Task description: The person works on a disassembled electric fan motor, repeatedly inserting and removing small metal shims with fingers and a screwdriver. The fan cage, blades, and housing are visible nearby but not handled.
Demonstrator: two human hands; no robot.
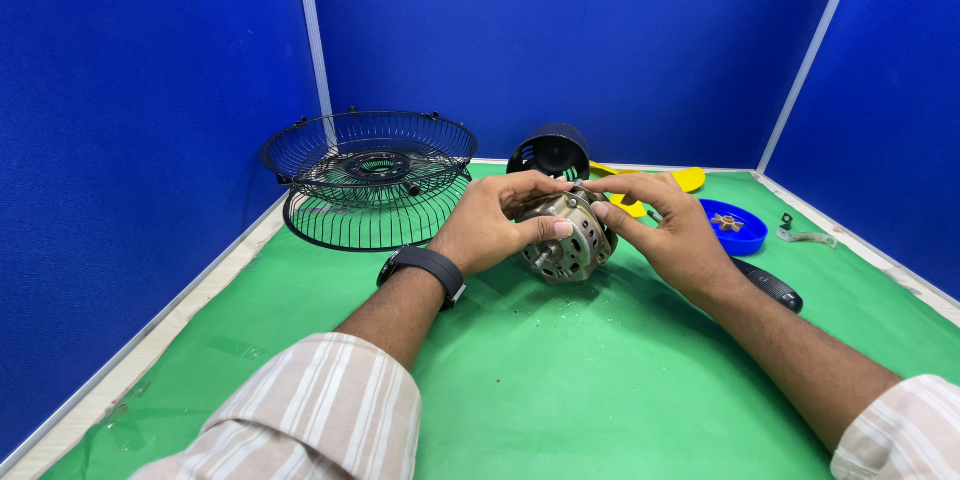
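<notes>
Right now both hands close on a fan motor (568, 236), a round metal body with a short shaft, held just above the green surface (600, 380) near its middle. On the motor's left, the left hand (490, 223), with a black wristwatch (424, 268) on its wrist, wraps the casing with its fingers (545, 228) curled shut around it, the thumb pressed on the near face. On the motor's right, the right hand (668, 225) pinches the rim, thumb and forefinger shut on the metal. Behind the motor and to its left, two black wire fan guards (370, 172) lie stacked on the surface. Just behind the motor stands a black motor housing (549, 151), its open end facing forward, and a yellow fan blade (680, 180) shows behind the right hand. Right of the motor sits a small blue bowl (738, 231) with a brown part inside, and farther right lies a small metal bracket (803, 234). A black handle-like part (772, 285) lies partly under the right wrist.
</notes>
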